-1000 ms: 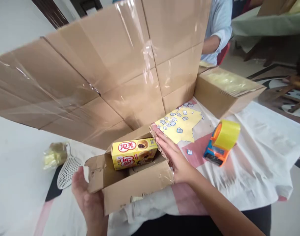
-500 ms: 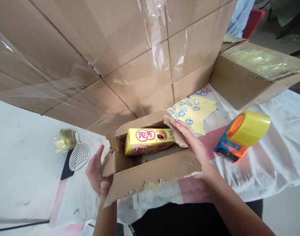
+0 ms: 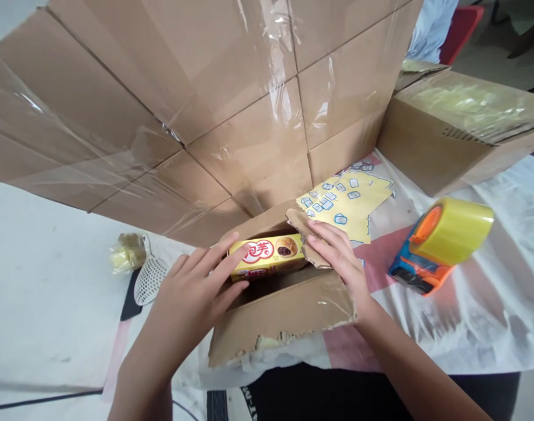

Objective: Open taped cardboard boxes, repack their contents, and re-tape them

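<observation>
A small cardboard box (image 3: 284, 316) with torn flap edges stands open in front of me. Inside it lies a yellow snack box (image 3: 273, 257) with red and white lettering and a picture of a cream puff. My left hand (image 3: 201, 280) reaches over the carton's left end, its fingers and thumb around the left end of the snack box. That hand hides the carton's left flap. With my right hand (image 3: 341, 257) I hold the carton's right end, fingers on the torn right flap and palm against the side.
Taped large cartons (image 3: 197, 117) form a wall behind. At right are a tape dispenser (image 3: 442, 245) with yellow tape and another carton (image 3: 451, 134). Yellow patterned paper (image 3: 350, 199) lies behind my right hand. At left are a white slotted scoop (image 3: 151, 280) and a small wrapped item (image 3: 127, 253).
My left hand has moved from outside the carton's left end up and right onto the snack box. My right hand stays on the right flap. The view has shifted slightly.
</observation>
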Tool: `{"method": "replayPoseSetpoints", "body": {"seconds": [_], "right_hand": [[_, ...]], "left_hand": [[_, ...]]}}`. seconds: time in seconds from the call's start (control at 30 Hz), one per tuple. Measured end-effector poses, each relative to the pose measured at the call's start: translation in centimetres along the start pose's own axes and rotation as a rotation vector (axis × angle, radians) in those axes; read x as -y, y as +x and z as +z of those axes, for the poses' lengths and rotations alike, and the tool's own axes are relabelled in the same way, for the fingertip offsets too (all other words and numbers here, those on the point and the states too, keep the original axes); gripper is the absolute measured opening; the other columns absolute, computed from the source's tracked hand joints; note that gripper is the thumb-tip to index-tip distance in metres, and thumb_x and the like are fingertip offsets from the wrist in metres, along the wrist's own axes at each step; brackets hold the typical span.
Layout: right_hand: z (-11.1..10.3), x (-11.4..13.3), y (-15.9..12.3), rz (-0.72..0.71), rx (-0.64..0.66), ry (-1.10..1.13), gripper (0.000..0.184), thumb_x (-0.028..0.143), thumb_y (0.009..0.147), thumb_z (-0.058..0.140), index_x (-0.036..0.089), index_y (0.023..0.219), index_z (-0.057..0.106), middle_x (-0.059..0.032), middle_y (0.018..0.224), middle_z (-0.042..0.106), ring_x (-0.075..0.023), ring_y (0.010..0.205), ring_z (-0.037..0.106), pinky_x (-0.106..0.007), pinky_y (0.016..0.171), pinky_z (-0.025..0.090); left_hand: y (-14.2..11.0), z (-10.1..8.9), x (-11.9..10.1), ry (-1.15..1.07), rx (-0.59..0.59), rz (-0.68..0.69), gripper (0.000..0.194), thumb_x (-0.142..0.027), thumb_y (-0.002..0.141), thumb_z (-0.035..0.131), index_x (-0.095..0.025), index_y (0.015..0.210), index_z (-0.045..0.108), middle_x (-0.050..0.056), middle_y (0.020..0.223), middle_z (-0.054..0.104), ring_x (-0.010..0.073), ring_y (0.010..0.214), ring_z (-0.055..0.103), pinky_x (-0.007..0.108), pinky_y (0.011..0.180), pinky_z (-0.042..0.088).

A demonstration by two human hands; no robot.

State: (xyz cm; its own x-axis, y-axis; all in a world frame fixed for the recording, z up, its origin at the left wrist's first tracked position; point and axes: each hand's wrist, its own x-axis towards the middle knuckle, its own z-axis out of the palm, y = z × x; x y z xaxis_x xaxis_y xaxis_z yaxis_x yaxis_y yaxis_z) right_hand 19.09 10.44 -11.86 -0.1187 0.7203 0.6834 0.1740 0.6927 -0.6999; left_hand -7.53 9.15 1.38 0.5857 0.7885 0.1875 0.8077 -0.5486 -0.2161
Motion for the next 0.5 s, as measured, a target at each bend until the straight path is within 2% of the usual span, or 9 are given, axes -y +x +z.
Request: {"method": "replayPoseSetpoints", "body": {"seconds": [0.1, 0.2, 0.27, 0.33, 0.43, 0.5], "right_hand": [[0.0, -0.1, -0.1, 0.005, 0.001, 0.000, 0.076, 0.076, 0.090, 0.050, 0.035, 0.154, 0.044, -0.0063, 0.160, 0.044, -0.0388, 0.145, 0.040, -0.064, 0.120, 0.030], [-0.2, -0.2, -0.2, 0.007, 0.006, 0.002, 0.079, 0.077, 0.089, 0.051, 0.034, 0.155, 0.043, -0.0077, 0.159, 0.044, -0.0392, 0.144, 0.040, -0.063, 0.119, 0.031], [-0.2, -0.2, -0.3, 0.008, 0.014, 0.000, 0.080, 0.076, 0.088, 0.054, 0.033, 0.155, 0.042, -0.0089, 0.160, 0.043, -0.0399, 0.144, 0.039, -0.062, 0.119, 0.032], [-0.3, -0.2, -0.3, 0.011, 0.034, -0.002, 0.079, 0.072, 0.089, 0.057, 0.032, 0.155, 0.042, -0.0097, 0.159, 0.042, -0.0400, 0.144, 0.039, -0.062, 0.119, 0.031], [-0.3, 0.0, -0.2, 0.022, 0.041, -0.003, 0.076, 0.068, 0.089, 0.059, 0.032, 0.154, 0.044, -0.0097, 0.159, 0.042, -0.0391, 0.143, 0.039, -0.059, 0.119, 0.031], [-0.3, 0.2, -0.2, 0.040, 0.037, -0.004, 0.075, 0.067, 0.088, 0.061, 0.032, 0.152, 0.046, -0.0092, 0.158, 0.043, -0.0387, 0.142, 0.040, -0.058, 0.118, 0.032]], "left_hand": [[1.6, 0.5, 0.2, -0.015, 0.040, 0.005, 0.040, -0.038, 0.099, 0.056, -0.024, 0.136, 0.060, 0.007, 0.138, 0.066, 0.0265, 0.097, 0.063, 0.038, 0.082, 0.045], [1.4, 1.6, 0.5, -0.012, -0.099, -0.007, 0.034, -0.037, 0.097, 0.062, -0.025, 0.130, 0.065, 0.005, 0.130, 0.071, 0.0228, 0.087, 0.061, 0.037, 0.075, 0.040], [0.9, 2.5, 0.2, -0.016, -0.212, -0.067, 0.033, -0.036, 0.095, 0.067, -0.025, 0.126, 0.067, 0.006, 0.128, 0.073, 0.0209, 0.082, 0.061, 0.036, 0.072, 0.037], [0.3, 3.3, -0.4, -0.026, -0.217, -0.130, 0.029, -0.034, 0.095, 0.068, -0.024, 0.122, 0.069, 0.006, 0.127, 0.074, 0.0218, 0.085, 0.063, 0.038, 0.073, 0.037], [-0.3, 3.5, -0.7, -0.034, -0.124, -0.129, 0.019, -0.031, 0.095, 0.067, -0.031, 0.112, 0.073, 0.001, 0.131, 0.073, 0.0272, 0.101, 0.062, 0.042, 0.083, 0.040], [-1.0, 3.2, -0.4, -0.057, -0.153, -0.141, 0.016, -0.031, 0.093, 0.068, -0.033, 0.107, 0.075, 0.000, 0.134, 0.071, 0.0307, 0.110, 0.059, 0.047, 0.092, 0.041]]}}
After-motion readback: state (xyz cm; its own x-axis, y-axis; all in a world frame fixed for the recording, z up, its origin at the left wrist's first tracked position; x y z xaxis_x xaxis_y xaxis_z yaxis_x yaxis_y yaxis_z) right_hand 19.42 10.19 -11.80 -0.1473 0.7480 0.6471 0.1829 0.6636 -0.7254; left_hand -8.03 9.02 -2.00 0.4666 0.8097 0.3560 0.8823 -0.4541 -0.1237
